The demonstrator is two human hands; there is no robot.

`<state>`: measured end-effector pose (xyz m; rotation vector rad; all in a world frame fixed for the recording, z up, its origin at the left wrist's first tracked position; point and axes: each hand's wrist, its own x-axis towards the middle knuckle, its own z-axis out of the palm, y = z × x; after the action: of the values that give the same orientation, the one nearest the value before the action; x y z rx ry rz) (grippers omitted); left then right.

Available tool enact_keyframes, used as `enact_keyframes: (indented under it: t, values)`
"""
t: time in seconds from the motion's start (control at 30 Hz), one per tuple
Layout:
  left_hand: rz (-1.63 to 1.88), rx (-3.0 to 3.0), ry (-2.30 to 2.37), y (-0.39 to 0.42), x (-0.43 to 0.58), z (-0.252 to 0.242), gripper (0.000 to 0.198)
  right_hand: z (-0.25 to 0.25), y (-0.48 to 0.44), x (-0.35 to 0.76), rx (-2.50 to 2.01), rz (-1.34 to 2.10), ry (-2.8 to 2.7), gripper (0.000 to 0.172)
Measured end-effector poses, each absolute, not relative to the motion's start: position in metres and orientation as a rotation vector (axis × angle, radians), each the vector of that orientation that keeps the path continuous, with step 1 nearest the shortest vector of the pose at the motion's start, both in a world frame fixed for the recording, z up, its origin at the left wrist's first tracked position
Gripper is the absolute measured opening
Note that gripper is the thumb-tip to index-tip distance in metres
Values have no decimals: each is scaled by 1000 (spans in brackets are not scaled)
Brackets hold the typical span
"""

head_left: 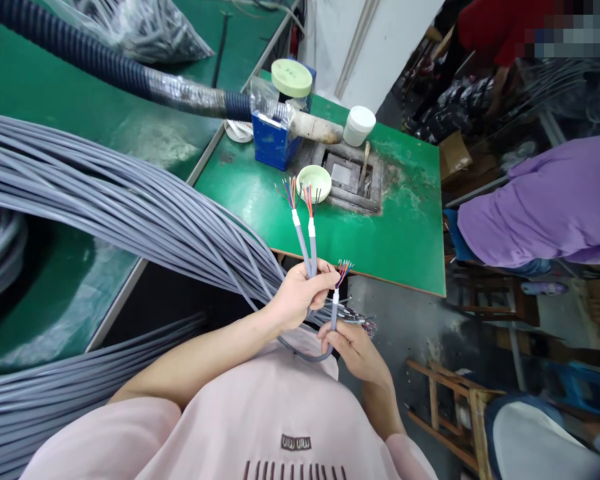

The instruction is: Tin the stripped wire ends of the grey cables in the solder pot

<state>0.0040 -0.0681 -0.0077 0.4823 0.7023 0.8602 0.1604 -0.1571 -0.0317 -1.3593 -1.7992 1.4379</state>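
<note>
Two grey cables [313, 255] stand upright in my left hand [300, 290], which is closed around them. Their ends have white sleeves and fanned-out coloured wires. My right hand [353, 343] pinches another grey cable [334, 315] below its white sleeve, and its stripped wires point up close to my left thumb. This cable bends in a loop beneath my hands. Behind them, a thick bundle of grey cables [180, 220] comes in from the left, and its wire ends [363, 322] show just past my right hand.
On the green table [405, 247] are a solder pot [353, 175], a pale green dish [314, 183], a white tub [359, 125] and a blue box [273, 141]. A black hose [105, 57] crosses above. A person in purple [545, 207] sits at right, near a wooden stool [450, 413].
</note>
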Motion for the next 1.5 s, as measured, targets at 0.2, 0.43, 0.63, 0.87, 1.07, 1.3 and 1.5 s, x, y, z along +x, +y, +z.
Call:
enact_keyframes:
  t: [0.2, 0.43, 0.63, 0.87, 1.07, 1.3, 1.5]
  values:
    - [847, 455, 694, -66, 4, -9, 34, -29, -155, 159, -1331, 1456, -1801, 33]
    - [843, 453, 685, -66, 3, -8, 33, -29, -154, 159, -1327, 1466, -1806, 36]
    - [843, 459, 689, -67, 2, -8, 33, -32, -153, 159, -1305, 1479, -1791, 37]
    - [855, 458, 690, -68, 2, -10, 32, -32, -152, 159, -1306, 1486, -1790, 37]
    - [869, 467, 691, -67, 2, -10, 30, -34, -152, 159, -1278, 1495, -1782, 33]
    - [877, 485, 677, -68, 0, -12, 26, -35, -151, 159, -1274, 1495, -1783, 29]
    - [877, 484, 676, -68, 1, -13, 26, -35, -150, 159, -1270, 1503, -1776, 28]
